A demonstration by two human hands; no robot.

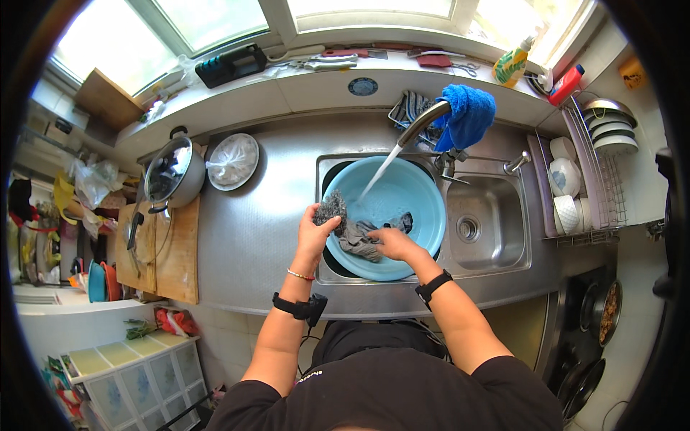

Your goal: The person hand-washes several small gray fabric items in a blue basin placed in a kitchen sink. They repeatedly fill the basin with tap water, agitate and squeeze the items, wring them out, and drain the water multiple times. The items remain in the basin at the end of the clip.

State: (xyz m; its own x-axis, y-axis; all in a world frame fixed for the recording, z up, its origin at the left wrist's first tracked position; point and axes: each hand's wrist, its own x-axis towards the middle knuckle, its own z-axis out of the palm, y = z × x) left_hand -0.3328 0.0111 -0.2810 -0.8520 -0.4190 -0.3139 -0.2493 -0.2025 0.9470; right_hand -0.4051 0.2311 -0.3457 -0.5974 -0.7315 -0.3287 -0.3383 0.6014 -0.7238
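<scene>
My left hand (314,233) grips a dark grey, speckled cloth or scouring pad (331,210) above the left rim of a light blue plastic basin (431,231). Inside the basin lies a wet, crumpled grey cloth (358,241), with a darker patterned piece of fabric (403,221) beside it. The fingers of my right hand (396,244) touch the grey cloth's right side; whether they grip it is unclear. Water (380,173) runs from the faucet (426,123) into the basin, which sits in the left bowl of a steel sink.
A blue towel (466,113) drapes over the faucet. To the right are the smaller sink bowl (488,204) and a dish rack (593,161). A lidded pot (175,172), a plate with a plastic bag (233,161) and wooden boards (178,253) stand left. Tools line the windowsill (302,83).
</scene>
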